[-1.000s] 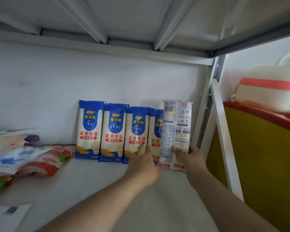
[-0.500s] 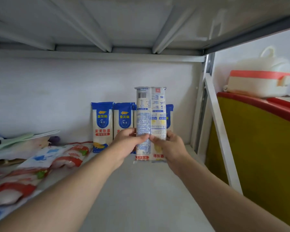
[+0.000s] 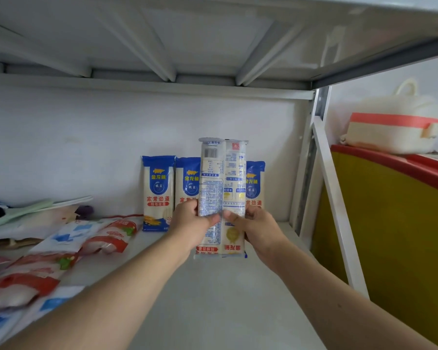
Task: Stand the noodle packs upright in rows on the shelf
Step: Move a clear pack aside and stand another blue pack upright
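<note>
A tall noodle pack (image 3: 221, 183) is held upright, back side toward me and upside down, a little above the white shelf (image 3: 213, 299). My left hand (image 3: 191, 227) grips its left edge and my right hand (image 3: 257, 228) its right edge. Behind it a row of blue-and-white noodle packs stands against the back wall: one at the left (image 3: 158, 193), a second (image 3: 187, 183) and a right one (image 3: 255, 184) partly hidden by the held pack.
Red-and-white bags (image 3: 106, 236) lie flat on the shelf's left side, with papers (image 3: 36, 210) behind them. The shelf's metal upright (image 3: 311, 157) bounds the right. Beyond it stands a yellow and red bin (image 3: 390, 223) with a white container (image 3: 395, 125) on top.
The pack was lifted away from the back row and toward me, and my left hand came off the standing packs to grip its left edge. Both hands now hold it.
</note>
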### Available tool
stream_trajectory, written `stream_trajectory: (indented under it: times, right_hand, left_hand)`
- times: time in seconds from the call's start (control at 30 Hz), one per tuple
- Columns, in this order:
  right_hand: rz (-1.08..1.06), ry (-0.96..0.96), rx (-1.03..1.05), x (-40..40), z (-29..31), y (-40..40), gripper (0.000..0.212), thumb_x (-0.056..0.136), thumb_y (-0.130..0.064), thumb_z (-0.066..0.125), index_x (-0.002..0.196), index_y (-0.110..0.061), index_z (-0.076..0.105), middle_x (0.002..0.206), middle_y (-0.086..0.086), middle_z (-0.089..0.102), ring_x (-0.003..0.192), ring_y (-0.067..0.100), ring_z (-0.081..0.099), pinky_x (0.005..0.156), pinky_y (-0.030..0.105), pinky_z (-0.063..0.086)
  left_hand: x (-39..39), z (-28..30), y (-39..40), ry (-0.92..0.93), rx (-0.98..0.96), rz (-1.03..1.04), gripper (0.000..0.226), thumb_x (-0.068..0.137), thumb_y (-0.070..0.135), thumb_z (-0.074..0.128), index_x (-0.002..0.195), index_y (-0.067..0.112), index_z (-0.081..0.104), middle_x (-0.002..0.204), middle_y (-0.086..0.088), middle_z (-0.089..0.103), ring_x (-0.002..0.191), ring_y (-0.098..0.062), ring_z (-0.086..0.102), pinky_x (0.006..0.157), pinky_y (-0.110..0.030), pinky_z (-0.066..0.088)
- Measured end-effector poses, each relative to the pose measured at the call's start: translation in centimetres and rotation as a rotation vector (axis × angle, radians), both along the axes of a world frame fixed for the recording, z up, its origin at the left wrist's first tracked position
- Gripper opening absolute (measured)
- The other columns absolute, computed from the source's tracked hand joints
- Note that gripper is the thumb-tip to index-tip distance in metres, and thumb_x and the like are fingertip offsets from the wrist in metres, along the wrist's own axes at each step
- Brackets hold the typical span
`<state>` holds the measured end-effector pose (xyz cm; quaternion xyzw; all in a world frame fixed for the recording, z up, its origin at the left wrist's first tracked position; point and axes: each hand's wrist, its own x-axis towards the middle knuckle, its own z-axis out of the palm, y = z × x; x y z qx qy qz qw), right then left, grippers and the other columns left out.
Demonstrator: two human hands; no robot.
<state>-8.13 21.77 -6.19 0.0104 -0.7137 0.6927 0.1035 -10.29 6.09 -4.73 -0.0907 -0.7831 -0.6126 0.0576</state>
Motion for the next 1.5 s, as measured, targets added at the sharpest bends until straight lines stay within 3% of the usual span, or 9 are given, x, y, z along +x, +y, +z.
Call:
stream_trajectory:
  times: [0.13, 0.37, 0.57, 0.7, 0.87, 1.1, 1.23, 1.33, 1.5]
  right_hand:
    - [-0.196, 0.068, 0.284, 0.2, 1.0, 0.1, 0.036, 0.088, -0.031, 0.080, 0.119, -0.018, 0.065, 0.119, -0.003, 0.071, 0.099, 0.011, 0.072, 0.073, 0.022, 0.058]
    - [-0.631, 0.722, 1.525, 0.1, -1.4, 1.8, 0.081, 0.071, -0.014, 0.086, 0.144, -0.013, 0.051, 0.143, 0.019, 0.057, 0.129, 0.038, 0.056, 0.111, 0.050, 0.040]
    - [-0.435, 0.679, 1.654, -0.2, -2.0, 1.2, 0.108, 0.062, -0.044, 0.093, 0.153, -0.019, 0.042, 0.154, 0.016, 0.049, 0.143, 0.036, 0.047, 0.119, 0.057, 0.033]
    - [-0.263, 0.498, 1.520, 0.3, -0.6, 0.0, 0.098, 0.070, -0.059, 0.083, 0.150, -0.021, 0.042, 0.140, 0.005, 0.059, 0.132, 0.030, 0.055, 0.117, 0.045, 0.036]
    - [-0.143, 0.183, 1.023, -0.1, 0.9, -1.1, 0.028, 0.090, -0.040, 0.074, 0.111, -0.024, 0.065, 0.101, 0.000, 0.071, 0.093, 0.024, 0.065, 0.081, 0.036, 0.052]
    - [-0.246, 0.187, 0.481, -0.5, -0.5, -1.9, 0.027, 0.090, -0.021, 0.076, 0.071, -0.024, 0.057, 0.067, -0.003, 0.059, 0.061, 0.013, 0.051, 0.055, 0.024, 0.043]
    - [-0.293, 0.198, 0.155, -0.7, -0.7, -2.2, 0.015, 0.092, -0.024, 0.076, 0.084, -0.012, 0.070, 0.076, 0.008, 0.072, 0.068, 0.026, 0.066, 0.057, 0.023, 0.054]
    - [-0.257, 0.147, -0.004, -1.0, -0.8, -2.2, 0.019, 0.092, -0.031, 0.076, 0.101, -0.014, 0.074, 0.089, 0.007, 0.081, 0.083, 0.028, 0.078, 0.074, 0.042, 0.065]
    - [-0.212, 0.136, -0.051, -1.2, -0.8, -1.7, 0.018, 0.093, -0.032, 0.075, 0.106, -0.020, 0.075, 0.092, 0.000, 0.083, 0.084, 0.023, 0.080, 0.074, 0.042, 0.066]
  left_hand:
    - [-0.3, 0.3, -0.8, 0.043, -0.178, 0.029, 0.032, 0.087, 0.010, 0.074, 0.117, 0.016, 0.067, 0.114, -0.001, 0.073, 0.100, -0.019, 0.070, 0.086, -0.037, 0.058]
    - [-1.1, 1.8, -1.6, 0.028, -0.380, 0.033, 0.017, 0.096, 0.022, 0.064, 0.111, 0.015, 0.069, 0.101, -0.006, 0.074, 0.088, -0.025, 0.071, 0.075, -0.035, 0.057]
    - [-0.5, 2.7, -1.3, 0.220, -0.804, 0.011, 0.024, 0.094, 0.027, 0.066, 0.118, 0.021, 0.066, 0.109, -0.001, 0.071, 0.097, -0.024, 0.066, 0.087, -0.040, 0.055]
    - [-0.3, 3.0, -1.2, 0.463, -1.023, 0.100, 0.021, 0.095, 0.025, 0.063, 0.115, 0.032, 0.065, 0.111, 0.000, 0.070, 0.108, -0.027, 0.052, 0.095, -0.037, 0.039]
    - [-0.4, 3.2, -1.6, 0.730, -1.231, 0.089, 0.035, 0.087, 0.001, 0.056, 0.106, 0.029, 0.067, 0.098, 0.008, 0.069, 0.101, -0.019, 0.054, 0.105, -0.039, 0.031]
    - [-1.1, 1.9, -1.4, 1.037, -0.889, 0.324, 0.068, 0.074, 0.007, 0.079, 0.136, 0.022, 0.055, 0.150, -0.008, 0.043, 0.134, -0.030, 0.045, 0.120, -0.051, 0.024]
    - [-0.3, 0.0, -0.4, 0.457, -0.288, 0.270, 0.111, 0.070, 0.040, 0.087, 0.156, 0.021, 0.021, 0.157, -0.009, 0.029, 0.145, -0.026, 0.030, 0.115, -0.041, 0.029]
    - [0.1, -0.7, -0.3, -0.061, -0.007, -0.052, 0.072, 0.078, 0.042, 0.081, 0.140, 0.028, 0.048, 0.132, 0.002, 0.064, 0.119, -0.016, 0.061, 0.103, -0.040, 0.047]
    - [-0.5, -1.3, -0.2, -0.108, 0.033, -0.134, 0.033, 0.085, 0.015, 0.078, 0.106, 0.033, 0.061, 0.102, 0.006, 0.074, 0.098, -0.013, 0.069, 0.095, -0.040, 0.055]
